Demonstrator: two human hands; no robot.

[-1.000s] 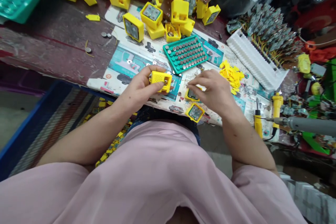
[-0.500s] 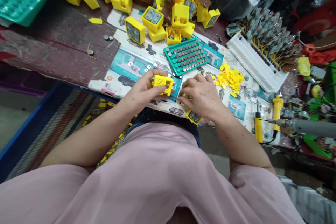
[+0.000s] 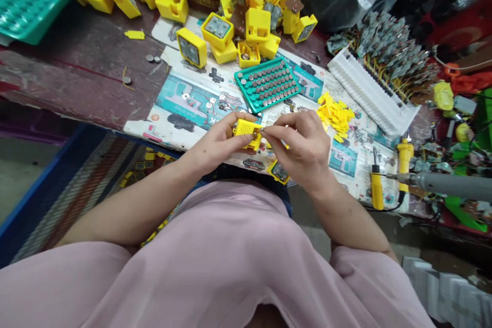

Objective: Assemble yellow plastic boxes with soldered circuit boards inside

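My left hand (image 3: 217, 143) grips a small yellow plastic case (image 3: 248, 130) with a grid of holes in its face and an open pocket at its right side. The left thumb lies along the front of that case. Close against the pocket, the fingertips of my right hand (image 3: 302, 146) are pinched together at a tiny part too small to name. Under the right hand lies another yellow case (image 3: 279, 171) with a grey panel, partly covered. Just beyond both hands a green tray (image 3: 246, 96) carries rows of round metal button cells.
Yellow cases (image 3: 217, 29) are heaped at the back. Loose yellow plastic pieces (image 3: 336, 115) lie right of the tray. A white rack (image 3: 372, 92) holds wired parts; a soldering iron (image 3: 442, 183) and a yellow-handled screwdriver (image 3: 376, 187) are at the right. A large green tray (image 3: 34, 0) sits far left.
My left hand has shifted slightly right with the yellow case. My right hand has come up from the table, and its fingertips now meet at the case's pocket.
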